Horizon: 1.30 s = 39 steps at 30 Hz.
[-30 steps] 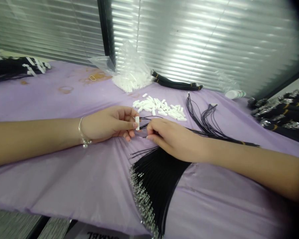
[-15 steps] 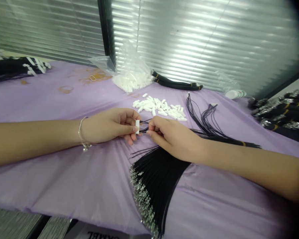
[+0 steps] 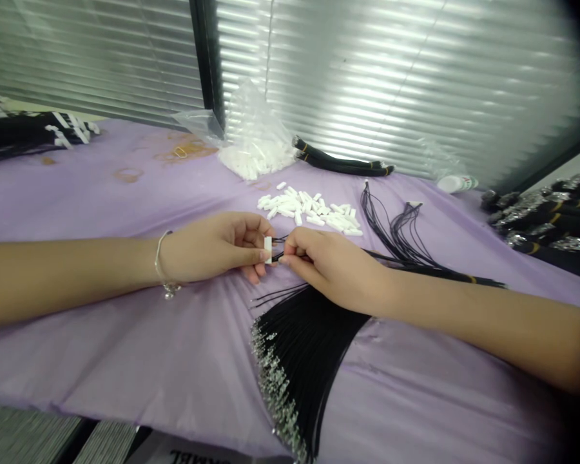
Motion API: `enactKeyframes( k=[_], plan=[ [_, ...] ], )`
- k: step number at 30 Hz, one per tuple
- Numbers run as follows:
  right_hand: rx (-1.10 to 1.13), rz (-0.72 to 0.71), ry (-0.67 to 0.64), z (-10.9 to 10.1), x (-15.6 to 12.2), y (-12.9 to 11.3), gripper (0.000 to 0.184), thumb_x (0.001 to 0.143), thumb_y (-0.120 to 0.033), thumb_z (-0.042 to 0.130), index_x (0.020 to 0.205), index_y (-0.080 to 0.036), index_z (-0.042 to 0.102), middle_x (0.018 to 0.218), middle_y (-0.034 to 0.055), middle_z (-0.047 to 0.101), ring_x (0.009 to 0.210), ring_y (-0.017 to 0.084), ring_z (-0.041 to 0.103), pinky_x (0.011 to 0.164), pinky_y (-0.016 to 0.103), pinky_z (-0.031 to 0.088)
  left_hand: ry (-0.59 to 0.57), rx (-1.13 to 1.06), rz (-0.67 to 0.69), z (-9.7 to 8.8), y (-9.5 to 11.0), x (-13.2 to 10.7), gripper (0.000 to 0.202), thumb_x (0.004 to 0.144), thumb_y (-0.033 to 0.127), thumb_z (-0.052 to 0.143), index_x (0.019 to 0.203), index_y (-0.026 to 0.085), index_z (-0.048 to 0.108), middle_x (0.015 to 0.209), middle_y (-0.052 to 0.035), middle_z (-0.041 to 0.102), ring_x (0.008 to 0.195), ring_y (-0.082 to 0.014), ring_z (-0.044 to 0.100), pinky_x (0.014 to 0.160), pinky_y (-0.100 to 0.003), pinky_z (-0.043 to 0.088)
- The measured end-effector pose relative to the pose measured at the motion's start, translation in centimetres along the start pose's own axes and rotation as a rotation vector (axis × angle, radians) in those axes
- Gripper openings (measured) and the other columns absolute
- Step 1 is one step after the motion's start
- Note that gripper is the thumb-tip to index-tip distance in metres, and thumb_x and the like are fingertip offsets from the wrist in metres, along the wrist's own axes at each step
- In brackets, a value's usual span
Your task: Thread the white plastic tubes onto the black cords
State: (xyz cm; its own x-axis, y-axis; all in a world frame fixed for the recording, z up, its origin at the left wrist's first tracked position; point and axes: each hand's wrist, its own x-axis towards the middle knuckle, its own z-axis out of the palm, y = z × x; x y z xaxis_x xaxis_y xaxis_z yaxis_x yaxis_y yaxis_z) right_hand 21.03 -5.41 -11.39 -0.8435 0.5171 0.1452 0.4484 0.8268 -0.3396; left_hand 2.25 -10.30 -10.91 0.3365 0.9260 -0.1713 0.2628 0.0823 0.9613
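Between thumb and fingers, my left hand (image 3: 227,248) grips a small white connector housing (image 3: 268,249) held upright. Several thin black wires (image 3: 279,240) run from the housing's right side toward my right hand (image 3: 328,261). That hand pinches a black wire close to the housing; its tip is hidden by the fingers. Just below my right hand, a thick fan of black wires (image 3: 314,354) with silvery crimped ends lies on the purple cloth (image 3: 174,367). A few wires stick out apart from the fan on its upper left.
Behind my hands lies a pile of white housings (image 3: 309,207), with a clear bag (image 3: 258,151) of more beyond. Wired housings (image 3: 406,225) rest to the right. Black wire bundles (image 3: 343,161) lie at the back, others (image 3: 555,212) far right. Rubber bands (image 3: 183,151) are scattered at left.
My right hand has moved slightly left, closer to the connector housing. The housing and my left hand have shifted a little downward.
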Motion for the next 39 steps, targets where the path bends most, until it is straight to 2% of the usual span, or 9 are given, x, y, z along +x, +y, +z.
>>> enactKeyframes(
  k=[6,12,15,18,20,25,29,35,39],
  plan=[
    [-0.062,-0.048,0.016,-0.2,0.2,-0.2,0.013,0.085,-0.023,0.041,0.084,-0.014,0.049,0.074,0.0018,0.054,0.066,0.012,0.048,0.059,0.025,0.036,0.007,-0.052,-0.021,-0.1,0.0,0.0,0.013,0.08,0.008,0.051,0.091,0.012,0.047,0.065,0.0001,0.059,0.055,-0.0072,0.058,0.055,-0.017,0.051],
    [-0.241,-0.328,0.167,-2.0,-0.4,-1.1,0.015,0.082,-0.021,0.046,0.087,-0.012,0.058,0.088,0.0074,0.051,0.082,0.016,0.047,0.074,0.028,0.039,0.059,-0.209,0.015,0.0,0.0,0.1,0.014,0.079,0.009,0.052,0.091,0.013,0.046,0.061,0.0019,0.058,0.05,-0.0059,0.056,0.051,-0.015,0.049],
    [-0.114,-0.296,-0.057,-2.1,-0.5,-1.7,0.013,0.079,-0.02,0.052,0.088,-0.014,0.058,0.09,0.0053,0.053,0.083,0.014,0.049,0.076,0.027,0.039,0.082,-0.252,-0.006,0.0,-0.1,0.2,0.014,0.079,0.007,0.052,0.091,0.013,0.046,0.061,0.0014,0.058,0.049,-0.0054,0.055,0.05,-0.014,0.049],
    [-0.01,-0.156,-0.248,-2.0,-0.4,-2.1,0.015,0.078,-0.02,0.054,0.091,-0.014,0.057,0.092,0.0052,0.055,0.086,0.015,0.05,0.077,0.029,0.039,0.078,-0.245,0.001,-0.1,-0.1,0.2,0.015,0.079,0.009,0.053,0.091,0.013,0.046,0.061,0.002,0.057,0.049,-0.0057,0.055,0.05,-0.014,0.049],
    [0.012,-0.1,-0.308,-2.1,-0.2,-2.2,0.015,0.078,-0.021,0.054,0.09,-0.014,0.056,0.092,0.0057,0.055,0.086,0.016,0.05,0.076,0.029,0.039,0.07,-0.237,0.007,-0.2,-0.2,0.1,0.015,0.079,0.01,0.054,0.091,0.014,0.047,0.062,0.0025,0.056,0.049,-0.0059,0.056,0.05,-0.015,0.049],
    [0.059,-0.146,-0.39,-2.4,-0.1,-2.1,0.009,0.079,-0.018,0.049,0.083,-0.014,0.056,0.087,0.0051,0.057,0.075,0.013,0.051,0.066,0.027,0.039,0.067,-0.204,0.022,-0.3,-0.4,0.1,0.014,0.078,0.012,0.055,0.089,0.014,0.047,0.064,0.0028,0.056,0.05,-0.0057,0.055,0.051,-0.015,0.049],
    [0.133,-0.087,-0.286,-2.4,-0.4,-1.8,0.005,0.08,-0.018,0.048,0.079,-0.015,0.053,0.079,0.0008,0.056,0.069,0.01,0.048,0.062,0.024,0.038,0.06,-0.204,0.01,-0.2,-0.3,0.2,0.014,0.079,0.012,0.054,0.09,0.014,0.047,0.062,0.0028,0.056,0.049,-0.0054,0.055,0.051,-0.016,0.049],
    [0.542,0.04,-0.151,-3.4,-0.2,-0.8,0.01,0.08,-0.023,0.05,0.087,-0.017,0.055,0.071,-0.0017,0.056,0.063,0.007,0.05,0.057,0.02,0.041,0.057,-0.21,0.002,-0.1,0.0,0.0,0.015,0.078,0.008,0.053,0.091,0.014,0.048,0.06,0.0025,0.057,0.05,-0.0062,0.055,0.05,-0.015,0.048],
    [0.538,0.11,-0.015,-3.9,0.5,0.0,0.014,0.076,-0.026,0.055,0.084,-0.016,0.061,0.068,-0.0005,0.057,0.058,0.007,0.05,0.053,0.021,0.04,0.051,-0.207,-0.011,-0.2,0.1,-0.2,0.015,0.078,0.01,0.055,0.092,0.014,0.051,0.059,0.0026,0.058,0.051,-0.006,0.055,0.05,-0.015,0.048]
  ],
)
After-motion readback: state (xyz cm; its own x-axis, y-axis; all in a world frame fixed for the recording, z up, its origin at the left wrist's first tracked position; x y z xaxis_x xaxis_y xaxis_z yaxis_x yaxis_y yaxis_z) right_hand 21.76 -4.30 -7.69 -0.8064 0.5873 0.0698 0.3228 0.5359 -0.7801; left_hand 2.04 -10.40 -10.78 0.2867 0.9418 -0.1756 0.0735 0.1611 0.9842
